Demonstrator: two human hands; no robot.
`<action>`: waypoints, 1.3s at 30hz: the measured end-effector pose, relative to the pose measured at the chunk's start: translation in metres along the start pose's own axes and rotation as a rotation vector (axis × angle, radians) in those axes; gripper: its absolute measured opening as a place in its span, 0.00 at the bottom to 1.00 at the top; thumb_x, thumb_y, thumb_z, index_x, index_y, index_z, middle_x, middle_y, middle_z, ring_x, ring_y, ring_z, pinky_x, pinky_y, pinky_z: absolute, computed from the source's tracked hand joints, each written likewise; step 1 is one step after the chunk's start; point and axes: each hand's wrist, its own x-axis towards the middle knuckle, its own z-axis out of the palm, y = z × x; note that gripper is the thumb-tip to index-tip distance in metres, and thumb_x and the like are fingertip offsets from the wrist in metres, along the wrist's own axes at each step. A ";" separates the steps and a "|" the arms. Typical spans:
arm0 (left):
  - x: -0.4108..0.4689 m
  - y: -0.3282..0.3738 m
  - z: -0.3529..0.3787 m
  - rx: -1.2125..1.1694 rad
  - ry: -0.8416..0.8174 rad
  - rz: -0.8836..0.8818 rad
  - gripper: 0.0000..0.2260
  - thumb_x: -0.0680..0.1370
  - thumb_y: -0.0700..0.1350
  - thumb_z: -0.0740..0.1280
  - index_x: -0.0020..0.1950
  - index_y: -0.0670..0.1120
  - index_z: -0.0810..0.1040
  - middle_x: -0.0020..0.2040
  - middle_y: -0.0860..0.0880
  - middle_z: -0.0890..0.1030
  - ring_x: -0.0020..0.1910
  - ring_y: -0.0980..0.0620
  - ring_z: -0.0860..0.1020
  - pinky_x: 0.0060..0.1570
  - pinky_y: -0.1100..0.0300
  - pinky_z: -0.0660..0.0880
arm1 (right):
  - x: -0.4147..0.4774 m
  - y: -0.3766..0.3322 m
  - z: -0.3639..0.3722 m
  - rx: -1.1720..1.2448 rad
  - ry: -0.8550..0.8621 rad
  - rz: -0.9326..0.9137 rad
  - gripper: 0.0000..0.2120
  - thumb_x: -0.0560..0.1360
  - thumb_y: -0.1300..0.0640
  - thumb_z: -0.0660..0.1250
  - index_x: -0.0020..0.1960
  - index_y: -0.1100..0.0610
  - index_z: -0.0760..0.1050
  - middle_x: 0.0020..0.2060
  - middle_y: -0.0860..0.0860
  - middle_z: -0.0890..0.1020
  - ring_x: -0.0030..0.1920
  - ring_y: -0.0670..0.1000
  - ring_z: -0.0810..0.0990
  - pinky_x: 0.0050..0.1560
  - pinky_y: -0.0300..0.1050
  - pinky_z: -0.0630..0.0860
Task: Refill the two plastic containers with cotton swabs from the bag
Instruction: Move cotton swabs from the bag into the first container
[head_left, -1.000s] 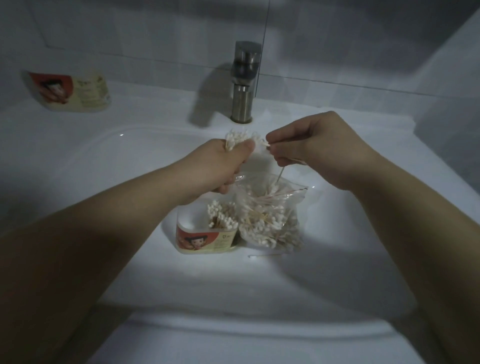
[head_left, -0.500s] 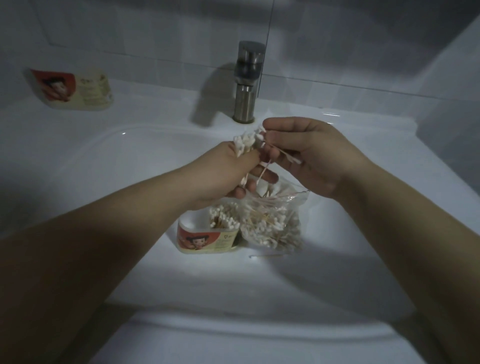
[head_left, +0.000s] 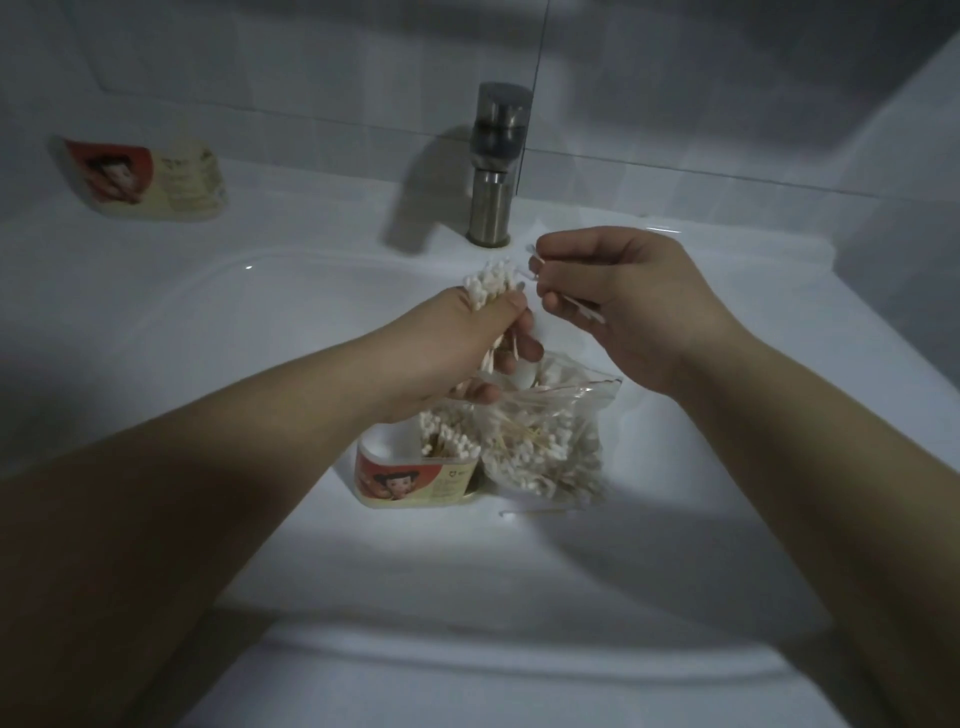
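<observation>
My left hand (head_left: 457, 353) grips an upright bundle of cotton swabs (head_left: 491, 286) above the sink basin. To its right, my right hand (head_left: 618, 306) pinches a few single swabs (head_left: 584, 312), apart from the bundle. Below the hands, a clear plastic bag (head_left: 550, 441) of swabs lies in the basin. Against its left side stands an open plastic container (head_left: 410, 475) with a red picture label, partly filled with swabs. A second container (head_left: 143, 176) with the same label lies on the counter at the far left.
A steel faucet (head_left: 493, 171) rises behind the hands at the back of the white sink (head_left: 234, 322). One loose swab (head_left: 535, 513) lies in the basin in front of the bag. Tiled wall closes the back and right.
My right hand has pulled a few swabs away from the bundle and moved slightly right. My left hand's lower fingers have loosened, showing the swab sticks beneath.
</observation>
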 end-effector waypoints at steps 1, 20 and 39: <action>0.000 0.000 0.000 -0.013 0.007 0.015 0.13 0.86 0.52 0.58 0.49 0.48 0.78 0.38 0.53 0.84 0.35 0.56 0.77 0.32 0.62 0.76 | -0.001 0.000 0.001 -0.003 -0.003 -0.002 0.08 0.74 0.74 0.70 0.50 0.64 0.81 0.41 0.59 0.85 0.40 0.53 0.84 0.43 0.38 0.80; 0.008 -0.005 -0.001 0.111 0.245 0.125 0.12 0.84 0.52 0.63 0.45 0.50 0.80 0.32 0.56 0.80 0.33 0.58 0.75 0.36 0.61 0.72 | -0.003 0.005 0.005 -0.287 -0.016 -0.021 0.07 0.73 0.72 0.74 0.47 0.63 0.82 0.37 0.64 0.84 0.36 0.55 0.84 0.45 0.49 0.85; -0.002 0.002 0.012 -0.434 -0.025 -0.001 0.10 0.86 0.42 0.61 0.58 0.39 0.80 0.44 0.43 0.85 0.42 0.48 0.85 0.45 0.53 0.84 | -0.003 0.006 0.005 -0.343 0.103 -0.071 0.06 0.71 0.66 0.77 0.43 0.58 0.82 0.31 0.48 0.85 0.35 0.43 0.84 0.39 0.35 0.79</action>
